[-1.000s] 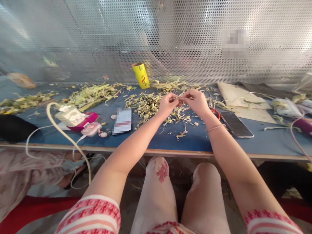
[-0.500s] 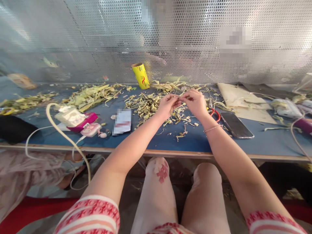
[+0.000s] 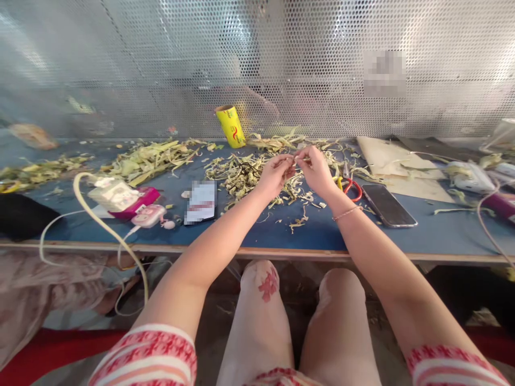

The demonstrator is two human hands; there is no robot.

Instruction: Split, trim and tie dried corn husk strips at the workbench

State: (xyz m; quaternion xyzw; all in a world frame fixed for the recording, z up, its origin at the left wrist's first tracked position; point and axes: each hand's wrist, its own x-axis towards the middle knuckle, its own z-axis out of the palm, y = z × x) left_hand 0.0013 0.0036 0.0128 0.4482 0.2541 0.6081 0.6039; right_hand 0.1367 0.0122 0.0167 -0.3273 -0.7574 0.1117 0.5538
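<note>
My left hand (image 3: pixel 277 172) and my right hand (image 3: pixel 314 166) meet at the fingertips above a pile of pale, curled plant pieces (image 3: pixel 241 174). Both are closed in a pinch, and what lies between the fingers is too small to make out. Just right of my right wrist, pliers with red and yellow handles (image 3: pixel 353 188) lie on the blue table (image 3: pixel 257 230). Beyond the pile a yellow tube (image 3: pixel 231 127) stands tilted against the perforated metal panel (image 3: pixel 306 80).
A phone (image 3: pixel 389 206) lies at right, near brown paper sheets (image 3: pixel 402 161). Left are a pale device on a magenta base (image 3: pixel 139 203), cables, another phone (image 3: pixel 201 202) and a heap of long husk strips (image 3: pixel 148 161). Someone's patterned trousers (image 3: pixel 44 289) show at lower left.
My right hand has shifted slightly left, and more of the pliers' yellow handle shows. My left hand is almost where it was. The whole view has moved a little.
</note>
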